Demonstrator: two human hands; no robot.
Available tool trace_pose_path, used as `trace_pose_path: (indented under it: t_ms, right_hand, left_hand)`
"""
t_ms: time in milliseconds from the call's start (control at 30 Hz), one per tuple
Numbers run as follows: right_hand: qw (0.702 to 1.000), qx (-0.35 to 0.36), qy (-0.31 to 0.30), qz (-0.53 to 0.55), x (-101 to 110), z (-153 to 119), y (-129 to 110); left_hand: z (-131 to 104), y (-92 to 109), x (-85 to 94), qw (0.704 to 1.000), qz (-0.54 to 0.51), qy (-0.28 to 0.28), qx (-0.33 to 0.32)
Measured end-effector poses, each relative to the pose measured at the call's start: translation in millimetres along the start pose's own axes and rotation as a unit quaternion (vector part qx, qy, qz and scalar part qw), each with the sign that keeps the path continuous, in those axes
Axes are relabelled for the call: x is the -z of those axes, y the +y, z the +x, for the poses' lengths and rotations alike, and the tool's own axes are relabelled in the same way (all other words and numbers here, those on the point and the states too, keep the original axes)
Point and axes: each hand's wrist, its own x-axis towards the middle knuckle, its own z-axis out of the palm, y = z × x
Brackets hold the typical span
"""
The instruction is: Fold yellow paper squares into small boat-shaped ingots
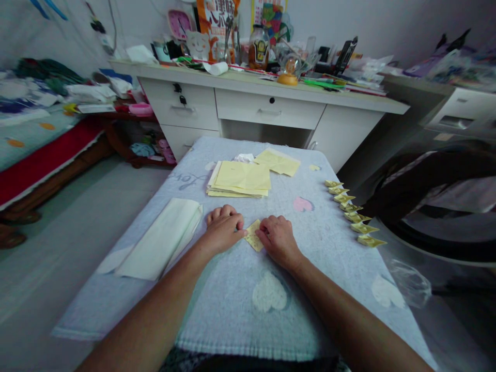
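A small folded piece of yellow paper (254, 236) lies on the cloth-covered table between my hands, one corner pointing toward me. My left hand (225, 227) has its fingers curled, with the thumb and fingertips pinching the paper's left corner. On the opposite side, my right hand (277, 237) is closed on the right edge, thumb and forefinger pressed together there. Beyond the hands sits a stack of yellow paper sheets (244, 176). Along the table's right edge stands a row of several small folded paper boats (361, 228).
Left of my hands lies a folded pale sheet (160, 240). More yellow sheets (279, 161) and a crumpled white tissue (244, 157) are behind the stack. A white desk (271, 106) with cluttered top stands beyond; a washing machine (457, 121) is at right, a bed (42, 134) at left.
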Motion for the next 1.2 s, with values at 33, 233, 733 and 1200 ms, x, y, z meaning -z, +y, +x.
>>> trace_pose_path:
  t_ms: [33, 233, 733, 1200]
  right_hand:
    - [1.0, -0.006, 0.001, -0.005, -1, 0, -1]
    - [0.999, -0.027, 0.027, -0.031, -4, -2, -2]
    - [0.995, -0.039, 0.085, -0.026, -8, -4, 2]
    - [0.995, -0.081, 0.05, -0.002, 6, -13, 30]
  left_hand:
    - [0, 0, 1.3, 1.0, 0.0, -0.004, 0.004]
    - [0, -4, 8.0, 0.999, -0.005, -0.027, 0.022]
    - [4, 2, -18.2, 0.997, -0.009, 0.054, -0.063]
    - [4, 6, -16.8, 0.998, -0.015, 0.054, -0.027]
